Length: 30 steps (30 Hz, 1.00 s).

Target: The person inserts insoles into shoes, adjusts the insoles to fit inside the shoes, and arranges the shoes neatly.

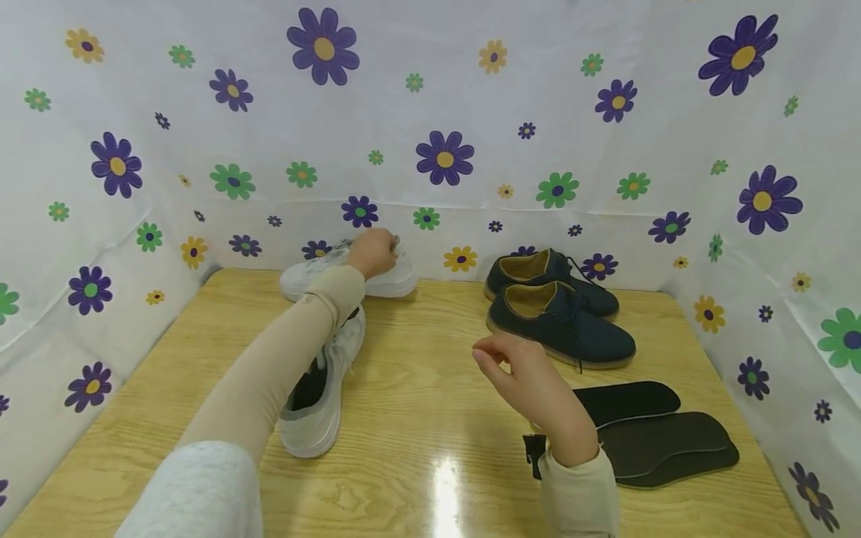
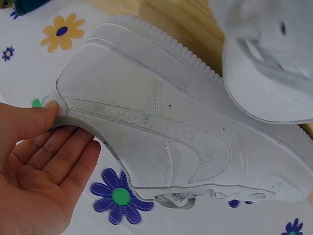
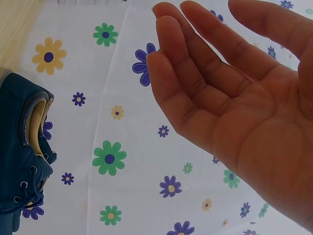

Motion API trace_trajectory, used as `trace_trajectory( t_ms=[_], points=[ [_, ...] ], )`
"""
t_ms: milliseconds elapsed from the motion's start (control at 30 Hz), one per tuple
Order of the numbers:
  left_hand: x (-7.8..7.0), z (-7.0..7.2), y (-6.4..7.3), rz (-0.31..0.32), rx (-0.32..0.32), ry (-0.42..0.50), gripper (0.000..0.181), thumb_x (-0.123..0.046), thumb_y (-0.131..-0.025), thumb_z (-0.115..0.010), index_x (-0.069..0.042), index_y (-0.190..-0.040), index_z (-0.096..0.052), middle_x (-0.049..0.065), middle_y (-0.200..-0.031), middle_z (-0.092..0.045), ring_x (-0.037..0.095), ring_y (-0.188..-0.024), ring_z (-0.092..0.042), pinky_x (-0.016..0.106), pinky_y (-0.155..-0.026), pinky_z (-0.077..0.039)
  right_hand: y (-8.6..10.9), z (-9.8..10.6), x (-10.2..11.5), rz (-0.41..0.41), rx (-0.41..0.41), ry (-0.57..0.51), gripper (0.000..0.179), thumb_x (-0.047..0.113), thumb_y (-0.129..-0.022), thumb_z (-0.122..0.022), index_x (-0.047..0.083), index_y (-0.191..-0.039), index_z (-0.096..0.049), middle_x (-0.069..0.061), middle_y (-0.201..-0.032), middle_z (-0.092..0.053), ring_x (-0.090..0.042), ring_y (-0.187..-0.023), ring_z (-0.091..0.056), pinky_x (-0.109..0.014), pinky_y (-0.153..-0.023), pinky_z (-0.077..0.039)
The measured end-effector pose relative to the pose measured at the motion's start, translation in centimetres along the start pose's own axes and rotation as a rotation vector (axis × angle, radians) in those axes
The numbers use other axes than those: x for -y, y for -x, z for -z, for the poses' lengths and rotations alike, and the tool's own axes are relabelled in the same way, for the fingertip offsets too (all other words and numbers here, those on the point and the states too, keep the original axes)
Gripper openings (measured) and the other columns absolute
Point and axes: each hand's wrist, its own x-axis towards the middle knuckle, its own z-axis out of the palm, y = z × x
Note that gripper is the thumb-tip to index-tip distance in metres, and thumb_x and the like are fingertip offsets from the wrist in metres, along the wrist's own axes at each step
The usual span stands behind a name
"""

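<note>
At the back left of the table, my left hand (image 1: 372,254) pinches the heel collar of a white sneaker (image 1: 397,280), the thumb on the outside and the fingers inside the opening. In the left wrist view the sneaker's side (image 2: 142,122) shows stitching and a swoosh-shaped outline. A second white sneaker (image 1: 313,439) lies nearer, partly behind my left forearm, its heel toward me. My right hand (image 1: 531,381) hovers over the table in front of the navy shoes, fingers loosely bent. Its palm (image 3: 259,122) holds nothing in the right wrist view.
Two navy lace-up shoes (image 1: 599,347) stand side by side at the back right, toes pointing right. Black insoles (image 1: 673,444) lie partly overlapping to the right of my right wrist. A white flower-print cloth (image 1: 377,112) encloses the wooden table (image 1: 417,403) at the back and sides.
</note>
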Motion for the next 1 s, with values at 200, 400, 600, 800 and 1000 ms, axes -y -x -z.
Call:
trace_trajectory(
  t_ms=[200,400,600,800,1000],
  points=[
    [-2.4,-0.7,0.2,-0.086,0.025,-0.011,0.014,-0.009,-0.093,-0.059,0.001,-0.084,-0.064,0.012,-0.081,-0.062,0.021,-0.071,-0.05,0.034,-0.07,-0.047,-0.1,0.0,0.1,-0.006,-0.001,0.006,0.02,0.014,-0.097,-0.057,0.003,-0.109,-0.068,-0.005,-0.104,-0.068,-0.022,-0.096,-0.062,-0.042,-0.086,-0.05],
    [-4.1,-1.3,0.6,-0.162,0.053,-0.009,0.017,-0.01,-0.094,-0.058,-0.003,-0.078,-0.059,0.007,-0.073,-0.055,0.018,-0.066,-0.045,0.029,-0.062,-0.039,-0.1,0.2,0.2,-0.027,-0.007,0.014,0.02,0.013,-0.097,-0.057,0.002,-0.11,-0.068,-0.006,-0.103,-0.068,-0.022,-0.096,-0.062,-0.042,-0.085,-0.051],
    [-4.3,-1.3,1.0,-0.215,0.041,0.017,0.015,-0.008,-0.095,-0.057,-0.001,-0.083,-0.062,0.009,-0.078,-0.059,0.019,-0.069,-0.047,0.03,-0.066,-0.041,-0.1,0.1,0.3,-0.041,0.003,0.003,0.02,0.013,-0.097,-0.057,0.002,-0.111,-0.067,-0.007,-0.104,-0.068,-0.023,-0.097,-0.062,-0.043,-0.087,-0.05],
    [-4.6,-0.8,1.5,-0.32,-0.009,0.051,0.015,-0.006,-0.094,-0.058,-0.001,-0.08,-0.06,0.007,-0.072,-0.054,0.018,-0.066,-0.043,0.029,-0.062,-0.036,-0.1,0.1,0.2,-0.034,0.001,0.004,0.021,0.013,-0.097,-0.057,0.001,-0.111,-0.067,-0.007,-0.104,-0.068,-0.023,-0.096,-0.062,-0.042,-0.087,-0.05],
    [-5.1,-0.9,2.6,-0.412,0.008,0.079,0.015,-0.007,-0.094,-0.06,-0.003,-0.079,-0.06,0.004,-0.07,-0.052,0.016,-0.064,-0.043,0.027,-0.06,-0.034,-0.2,-0.1,0.2,-0.044,0.011,0.013,0.021,0.014,-0.097,-0.057,0.002,-0.111,-0.067,-0.006,-0.103,-0.068,-0.022,-0.096,-0.062,-0.041,-0.085,-0.051]
  ],
)
